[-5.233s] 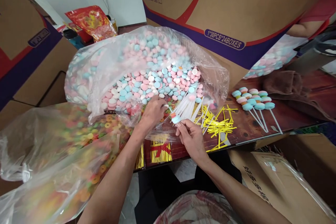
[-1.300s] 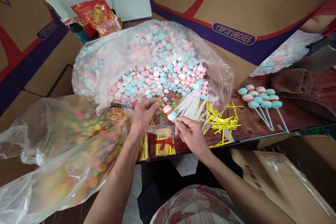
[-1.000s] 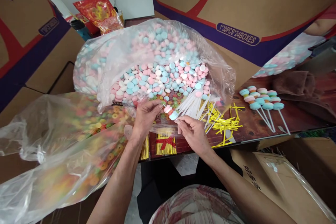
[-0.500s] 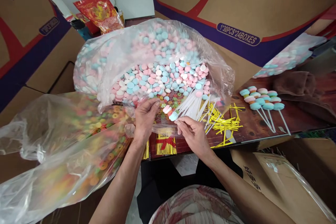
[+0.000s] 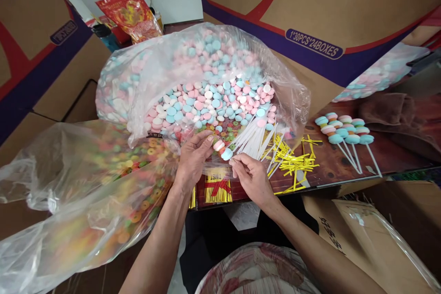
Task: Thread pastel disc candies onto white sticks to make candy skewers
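My right hand (image 5: 250,174) pinches the end of a marshmallow candy skewer (image 5: 226,154), with blue and pink-white marshmallow pieces and an orange piece between them. At the skewer's far end my left hand (image 5: 195,154) has thumb and forefinger pressed together; what they hold, if anything, I cannot make out. Beyond both hands an open clear bag (image 5: 138,96) spills pink, white and blue marshmallow discs (image 5: 210,101). Ring-shaped gummies (image 5: 227,131) lie just behind the skewer. White sticks (image 5: 253,135) fan out to the right of it, beside gold twist ties (image 5: 292,161).
Several finished skewers (image 5: 347,133) lie at the right. A bag of ring gummies (image 5: 138,193) covers the left side. Bundled gold ties (image 5: 218,188) sit at the table's front edge. Big cartons (image 5: 275,4) stand behind, near a red snack bag (image 5: 129,14).
My left hand has shifted slightly right and closer to the skewer's tip. My right hand stays nearly in place, still pinching the skewer.
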Motion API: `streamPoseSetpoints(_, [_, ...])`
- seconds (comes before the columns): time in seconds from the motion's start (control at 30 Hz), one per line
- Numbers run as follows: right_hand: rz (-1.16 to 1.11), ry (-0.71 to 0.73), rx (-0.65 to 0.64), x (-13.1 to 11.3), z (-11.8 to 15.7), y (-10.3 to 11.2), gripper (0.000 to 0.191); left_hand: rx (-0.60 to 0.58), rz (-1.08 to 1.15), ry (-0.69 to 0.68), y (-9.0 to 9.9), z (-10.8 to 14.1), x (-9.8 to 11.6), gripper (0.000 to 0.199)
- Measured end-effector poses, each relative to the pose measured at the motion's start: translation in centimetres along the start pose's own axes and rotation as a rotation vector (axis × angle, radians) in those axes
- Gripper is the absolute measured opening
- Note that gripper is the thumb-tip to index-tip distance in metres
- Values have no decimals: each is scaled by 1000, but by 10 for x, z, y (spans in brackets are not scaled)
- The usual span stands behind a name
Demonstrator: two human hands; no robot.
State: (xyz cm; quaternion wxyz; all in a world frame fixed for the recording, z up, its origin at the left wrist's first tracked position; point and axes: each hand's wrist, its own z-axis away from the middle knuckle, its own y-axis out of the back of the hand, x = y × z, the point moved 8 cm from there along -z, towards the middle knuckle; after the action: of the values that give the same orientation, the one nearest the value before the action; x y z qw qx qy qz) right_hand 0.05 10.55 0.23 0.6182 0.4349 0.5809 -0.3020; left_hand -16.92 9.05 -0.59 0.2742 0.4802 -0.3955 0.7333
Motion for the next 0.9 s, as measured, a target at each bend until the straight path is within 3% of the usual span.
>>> streamPoseSetpoints(0.17, [69, 14, 50, 7, 5, -1, 27, 4, 90, 121, -8, 7, -17, 42])
streamPoseSetpoints(0.33, [95, 5, 90, 10, 8, 1, 30, -79, 12, 138, -20, 18, -26, 38])
streamPoseSetpoints(0.47, [45, 5, 125, 7, 7, 4, 30, -132, -24, 137, -27, 20, -24, 40])
streamPoseSetpoints(0.57, [-17, 4, 147, 4, 4, 7, 32, -120, -109, 50, -29, 5, -12, 38])
streamPoseSetpoints(0.67, [-70, -7, 172, 3, 3, 10, 33, -56, -462, -181, -31, -19, 17, 30])
streamPoseSetpoints(0.77, [-118, -32, 191, 6, 2, 11, 34, 8, -1004, -480, -44, -38, 45, 21])
streamPoseSetpoints(0.83, [-146, -50, 189, 9, 2, 11, 34, -11, -1320, -578, -58, -47, 48, 29])
streamPoseSetpoints(0.9, [-174, -63, 186, 12, 2, 10, 33, -50, -1542, -592, -70, -55, 43, 34])
